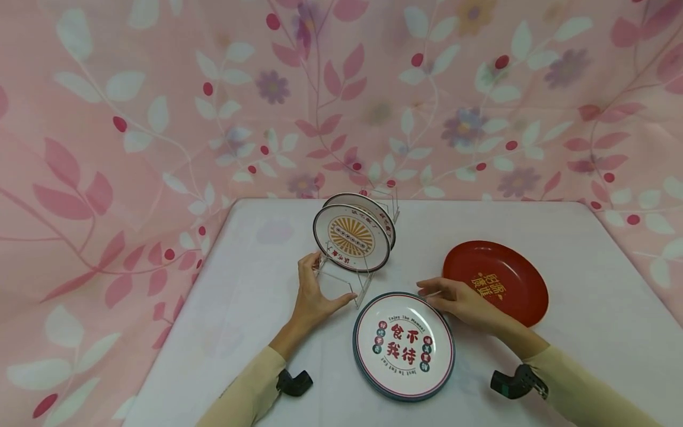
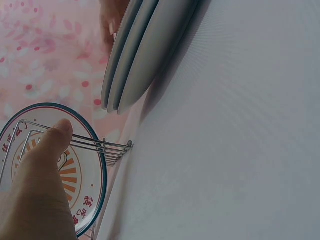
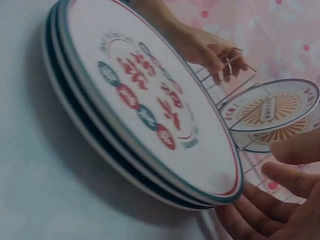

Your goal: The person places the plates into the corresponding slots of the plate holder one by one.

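the left hand [image 1: 315,296] is holding the wire rack [image 2: 112,149] at its near end: the thumb is upon the near right corner and the other fingers are bent at the left side, so the fingers are gripping the rack. in this rack, two round plates [image 1: 352,238] are standing, tilted, one behind the other, and they show an orange sunburst pattern.

the stack of three plates [image 1: 404,347] lies flat on the white desk [image 1: 256,284], near and to the right of the rack. the top plate has red characters and a dark rim. the right hand [image 1: 461,301] is at the far right edge of this stack, with relaxed fingers near the rim and the thumb apart; whether they press the rim, i cannot tell. the red plate [image 1: 512,279] lies to the right, partly hidden by this hand.
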Tool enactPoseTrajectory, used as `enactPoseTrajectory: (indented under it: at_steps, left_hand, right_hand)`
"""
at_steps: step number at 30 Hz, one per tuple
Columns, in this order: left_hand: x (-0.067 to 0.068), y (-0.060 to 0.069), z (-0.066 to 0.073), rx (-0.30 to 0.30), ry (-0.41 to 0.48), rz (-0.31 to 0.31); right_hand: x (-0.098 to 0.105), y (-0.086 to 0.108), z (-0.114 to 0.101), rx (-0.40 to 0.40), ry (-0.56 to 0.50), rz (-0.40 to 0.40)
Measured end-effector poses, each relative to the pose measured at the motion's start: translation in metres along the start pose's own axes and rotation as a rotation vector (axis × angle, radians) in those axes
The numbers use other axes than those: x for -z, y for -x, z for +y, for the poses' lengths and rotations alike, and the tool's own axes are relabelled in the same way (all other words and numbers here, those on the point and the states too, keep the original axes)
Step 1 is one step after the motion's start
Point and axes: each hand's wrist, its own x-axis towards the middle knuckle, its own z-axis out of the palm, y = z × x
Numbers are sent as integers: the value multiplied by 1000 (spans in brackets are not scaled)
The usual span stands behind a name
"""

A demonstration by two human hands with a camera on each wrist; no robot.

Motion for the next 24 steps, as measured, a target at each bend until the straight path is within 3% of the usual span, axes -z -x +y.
enactPoseTrajectory:
  at_steps: [8, 24]
  left_hand:
    - [1, -2, 2, 3, 17, 0]
    - [0, -1, 1, 4, 16, -1]
  right_hand:
    - [-13, 4, 14, -3, 14, -42]
    - [-23, 7, 21, -46, 4, 36]
